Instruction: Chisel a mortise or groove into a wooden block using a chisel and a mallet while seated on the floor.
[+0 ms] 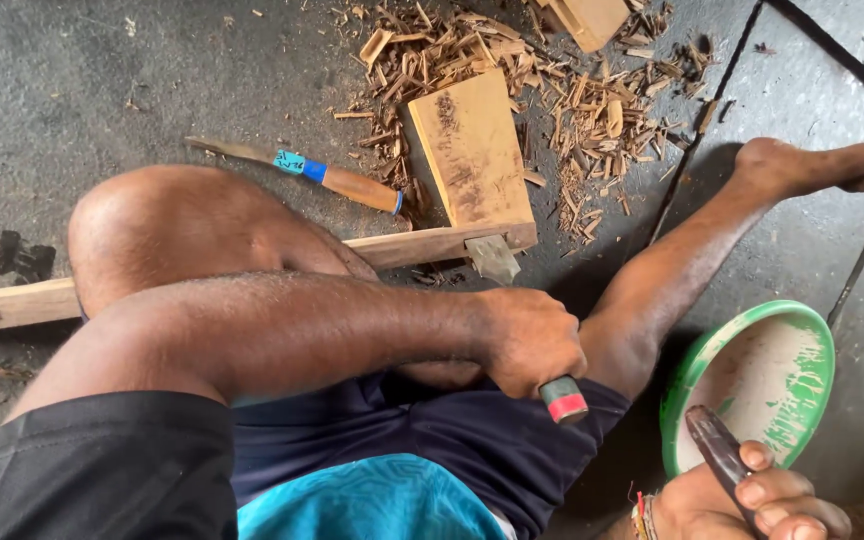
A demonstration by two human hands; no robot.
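Where the grey concrete floor [102, 80] meets the left edge of the view, one end of a long pale wooden batten [12, 303] is seen lying flat; the batten is carried rightward under the person's raised left knee and comes out again beside a light wooden block [472, 150] near the middle of the floor. Above the knee, a wooden-handled chisel with blue tape bands [297, 168] is laid on the floor, its handle end just beside the block. Around and beyond the block, toward the top edge of the floor, a heap of brown wood shavings [582, 110] is scattered, and a second pale block [592, 18] is cut off by the top edge. The left hand [527, 340] is closed fully round a tool with a handle capped in grey and red [563, 399]; the tool's dull metal blade [493, 258] is set against the batten's right end, touching the near corner of the light block. Further right, the bare right leg is stretched across a dark joint in the floor, with the foot near the right edge. At the lower right corner a round bowl with a green rim and worn pale inside [752, 390] is rested on the floor. Just beside it, the right hand [752, 500] is curled shut round a dark slender tool [717, 450], whose end is held over the bowl's near rim.
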